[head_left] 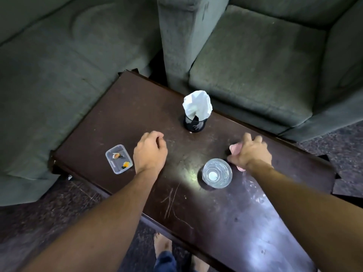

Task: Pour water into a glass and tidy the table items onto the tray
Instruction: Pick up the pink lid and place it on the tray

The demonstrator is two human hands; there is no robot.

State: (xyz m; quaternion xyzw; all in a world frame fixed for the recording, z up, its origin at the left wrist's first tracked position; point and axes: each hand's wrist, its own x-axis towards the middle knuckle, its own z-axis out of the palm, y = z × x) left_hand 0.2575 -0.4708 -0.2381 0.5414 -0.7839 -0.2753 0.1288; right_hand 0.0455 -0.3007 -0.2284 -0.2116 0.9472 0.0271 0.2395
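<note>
A clear glass (pixel 217 173) stands upright on the dark wooden table (pixel 225 222), near its middle. My right hand (pixel 251 154) rests just behind and to the right of the glass, pressing a pink cloth (pixel 235 148) against the tabletop. My left hand (pixel 150 152) hovers over the table with its fingers curled in and nothing visible in it. Left of that hand lies a small clear plastic container (pixel 118 159) holding a few small orange and white bits. A black mesh holder (pixel 194 123) with white tissue (pixel 197 105) stands at the table's far side.
Grey-green sofas (pixel 255 61) hem the table on the left and at the back. Dark floor shows at the lower left and far right. My feet (pixel 165 250) are under the table's near edge. No tray or bottle is in view.
</note>
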